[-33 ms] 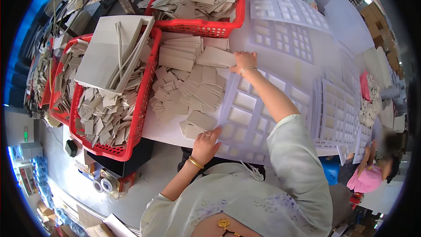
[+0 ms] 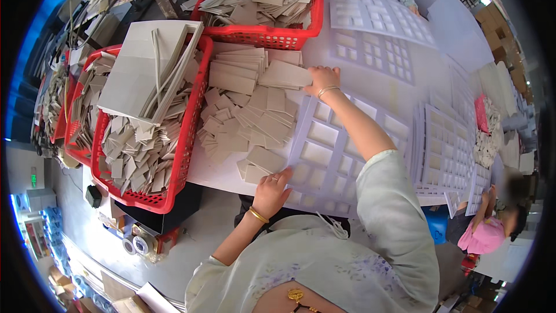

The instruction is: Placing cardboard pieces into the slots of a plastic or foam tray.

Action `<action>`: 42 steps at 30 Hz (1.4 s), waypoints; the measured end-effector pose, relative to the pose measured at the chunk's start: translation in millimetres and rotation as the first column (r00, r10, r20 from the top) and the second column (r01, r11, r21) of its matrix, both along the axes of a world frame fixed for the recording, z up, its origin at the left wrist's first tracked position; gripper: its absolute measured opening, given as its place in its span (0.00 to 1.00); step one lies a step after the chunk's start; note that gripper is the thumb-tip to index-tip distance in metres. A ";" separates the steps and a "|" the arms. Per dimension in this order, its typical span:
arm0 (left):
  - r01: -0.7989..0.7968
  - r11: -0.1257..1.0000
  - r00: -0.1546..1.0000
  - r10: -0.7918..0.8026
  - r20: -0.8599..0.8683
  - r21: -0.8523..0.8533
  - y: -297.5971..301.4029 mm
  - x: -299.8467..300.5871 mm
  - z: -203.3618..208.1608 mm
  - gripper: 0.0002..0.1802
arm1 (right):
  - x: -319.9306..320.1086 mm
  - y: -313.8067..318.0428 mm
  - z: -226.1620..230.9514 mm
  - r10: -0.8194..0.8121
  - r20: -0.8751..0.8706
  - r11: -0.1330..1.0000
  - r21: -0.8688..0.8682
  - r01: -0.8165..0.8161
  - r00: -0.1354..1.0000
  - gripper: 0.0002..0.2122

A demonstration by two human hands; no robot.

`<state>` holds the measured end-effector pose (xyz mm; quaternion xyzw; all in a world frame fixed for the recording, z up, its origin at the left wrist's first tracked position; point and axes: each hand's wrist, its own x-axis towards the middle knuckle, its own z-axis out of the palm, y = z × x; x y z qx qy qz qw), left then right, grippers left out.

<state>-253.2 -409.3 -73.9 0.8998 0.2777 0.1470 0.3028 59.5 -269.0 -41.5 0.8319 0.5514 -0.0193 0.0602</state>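
White lattice frames with rectangular openings (image 2: 329,157) lie on the table in front of me. At their far left corner my right hand (image 2: 322,83) is closed at the right end of a small stack of pale grey cardboard rectangles (image 2: 284,75), with its fingertips on the edge. My left hand (image 2: 272,192) is at the frames' near left edge, beside a few loose cardboard pieces (image 2: 265,159). Its fingers are drawn together, and what they hold, if anything, is hidden. Between the hands spreads a heap of smaller cardboard pieces (image 2: 263,124).
Red plastic baskets (image 2: 184,165) full of cardboard pieces stand on the left, one topped with large grey boards (image 2: 139,69). Another red basket (image 2: 263,37) is at the back. More white frames (image 2: 446,145) are stacked on the right. A person in pink (image 2: 482,235) is at the far right.
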 end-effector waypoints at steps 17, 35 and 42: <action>0.063 0.998 0.998 -0.062 0.016 -0.026 9.3 3.5 0.0 0.27 | 187.4 -251.7 25.7 -0.316 -0.043 0.942 -0.129 0.308 0.948 0.28; 0.086 0.996 0.996 -0.087 0.023 0.029 -5.8 3.0 6.4 0.18 | 210.3 -304.8 -6.7 -0.231 0.047 0.951 -0.201 0.236 0.972 0.24; 0.089 0.996 0.996 -0.089 0.022 0.023 -6.8 5.0 8.6 0.17 | 217.3 -310.1 -9.6 -0.438 -0.249 0.897 -0.185 0.402 0.864 0.21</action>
